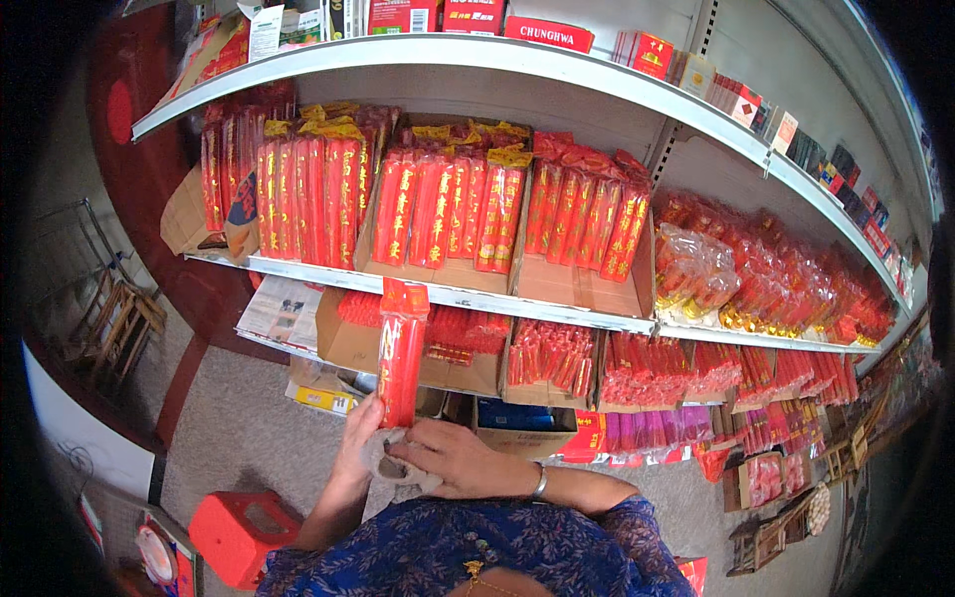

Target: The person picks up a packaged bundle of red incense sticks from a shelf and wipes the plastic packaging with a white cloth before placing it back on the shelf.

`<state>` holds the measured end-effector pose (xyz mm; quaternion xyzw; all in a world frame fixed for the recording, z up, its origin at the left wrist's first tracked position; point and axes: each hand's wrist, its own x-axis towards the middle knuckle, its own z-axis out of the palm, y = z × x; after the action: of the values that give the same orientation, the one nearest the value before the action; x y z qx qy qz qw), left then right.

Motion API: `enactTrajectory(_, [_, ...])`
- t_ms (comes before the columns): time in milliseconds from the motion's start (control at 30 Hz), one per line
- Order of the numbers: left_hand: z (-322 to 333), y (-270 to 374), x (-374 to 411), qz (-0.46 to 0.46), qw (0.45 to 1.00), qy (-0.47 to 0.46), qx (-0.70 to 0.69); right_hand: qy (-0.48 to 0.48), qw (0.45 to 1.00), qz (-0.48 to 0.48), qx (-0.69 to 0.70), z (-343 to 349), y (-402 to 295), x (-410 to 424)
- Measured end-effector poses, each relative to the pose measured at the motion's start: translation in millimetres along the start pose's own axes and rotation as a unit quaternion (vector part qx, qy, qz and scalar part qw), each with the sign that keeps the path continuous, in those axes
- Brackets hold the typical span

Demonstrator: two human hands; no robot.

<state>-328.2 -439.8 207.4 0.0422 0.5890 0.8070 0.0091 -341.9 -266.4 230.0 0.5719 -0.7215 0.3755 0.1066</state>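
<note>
My left hand (358, 436) grips the lower part of a clear-wrapped pack of red candles (401, 366), which stands nearly upright before the shelves. Gold writing runs down one side of the pack, and its top is a folded red wrapper. In my right hand (455, 457) is a crumpled greyish-white cloth (414, 477), pressed close to the pack's bottom end. The cloth and the fingers partly hide that end. A metal bracelet (539, 480) circles my right wrist.
Ahead, a white metal shelf (462, 301) bears cardboard trays of upright red candle packs (425, 209). More red packs (552, 358) fill lower boxes. Cigarette packs line the upper shelf (477, 52). A red plastic stool (235, 533) stands on the floor at left, a folded metal cart (112, 298) farther off.
</note>
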Motion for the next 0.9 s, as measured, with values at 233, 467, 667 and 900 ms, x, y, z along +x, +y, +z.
enactTrajectory(233, [0.5, -9.5, -6.6, -0.017, 0.999, -0.025, 0.044, 0.085, 0.989, 0.089, -0.079, -38.6, 12.5, 14.8])
enactTrajectory(467, [-0.5, -2.3, -8.7, -0.108, 0.982, -0.104, -0.113, 0.362, 0.917, 0.164, 0.046, -63.8, 30.8, 1.7])
enactTrajectory(667, [1.4, 3.2, -6.2, -0.184, 0.936, -0.111, -0.279, 0.556, 0.784, 0.115, 0.252, -68.3, 35.5, -0.2])
enactTrajectory(900, [-0.7, -4.0, 10.2, -0.131, 0.946, -0.142, -0.26, 0.588, 0.768, 0.084, 0.24, -57.6, 23.1, 10.8])
